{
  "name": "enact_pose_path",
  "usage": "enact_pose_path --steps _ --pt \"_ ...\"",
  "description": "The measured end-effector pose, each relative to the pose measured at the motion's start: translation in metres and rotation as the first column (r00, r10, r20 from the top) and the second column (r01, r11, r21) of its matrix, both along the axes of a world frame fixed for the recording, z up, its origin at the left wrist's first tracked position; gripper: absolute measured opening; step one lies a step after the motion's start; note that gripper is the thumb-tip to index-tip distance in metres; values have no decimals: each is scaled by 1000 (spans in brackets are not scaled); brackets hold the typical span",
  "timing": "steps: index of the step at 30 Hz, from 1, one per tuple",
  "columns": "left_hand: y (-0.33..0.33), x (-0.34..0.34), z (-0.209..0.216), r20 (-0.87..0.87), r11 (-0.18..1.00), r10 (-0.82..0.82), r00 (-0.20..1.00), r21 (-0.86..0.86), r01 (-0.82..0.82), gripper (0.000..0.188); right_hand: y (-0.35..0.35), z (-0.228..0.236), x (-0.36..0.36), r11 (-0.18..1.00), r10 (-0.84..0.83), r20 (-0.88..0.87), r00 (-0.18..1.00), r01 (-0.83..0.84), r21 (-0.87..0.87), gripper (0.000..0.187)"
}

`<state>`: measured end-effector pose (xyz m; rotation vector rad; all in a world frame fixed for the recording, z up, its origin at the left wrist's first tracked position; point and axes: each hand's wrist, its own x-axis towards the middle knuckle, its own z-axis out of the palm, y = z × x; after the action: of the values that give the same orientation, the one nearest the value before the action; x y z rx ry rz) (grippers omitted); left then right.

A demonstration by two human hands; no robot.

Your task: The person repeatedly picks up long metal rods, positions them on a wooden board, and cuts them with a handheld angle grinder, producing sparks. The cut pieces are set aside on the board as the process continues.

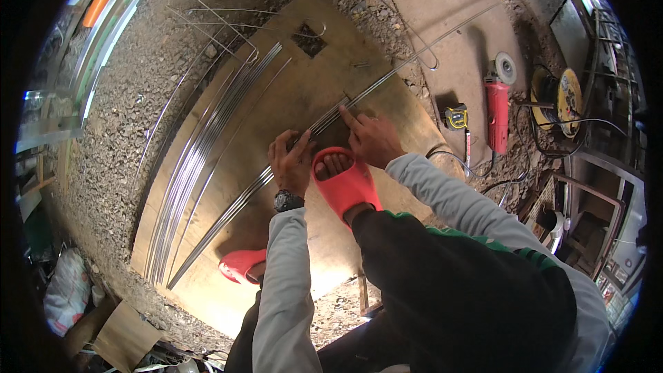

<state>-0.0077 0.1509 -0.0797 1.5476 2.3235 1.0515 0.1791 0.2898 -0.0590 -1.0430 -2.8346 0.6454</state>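
Observation:
My left hand [290,163], with a black watch at the wrist, has its fingers curled on a bundle of thin metal rods [240,202] that runs diagonally across a wooden board. Farther up the bundle, my right hand [373,139] rests with its index finger stretched out against the rods near where several of them end. Its fingers are apart and seem to hold nothing. At least one longer rod [449,32] carries on past that end toward the far right. A red slipper [343,183] on my foot stands on the board [304,231] between my hands.
More loose rods [200,145] lie on the board's left. Bent wires [228,24] lie beyond them over gravel. To the right are a yellow-black tape measure [456,117], a red angle grinder [496,114], a cable reel [569,102] and a black cord [476,174]. The board has a square hole [308,41].

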Motion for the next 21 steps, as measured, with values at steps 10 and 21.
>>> enact_pose_path --steps 10,21 --pt "9 0 -4 120 997 78 990 -7 -78 20 -3 -3 5 999 -12 -49 999 10 -33 71" --pt "37 7 18 217 942 204 955 -310 -131 16 0 -8 28 997 -59 -121 991 53 -53 68"
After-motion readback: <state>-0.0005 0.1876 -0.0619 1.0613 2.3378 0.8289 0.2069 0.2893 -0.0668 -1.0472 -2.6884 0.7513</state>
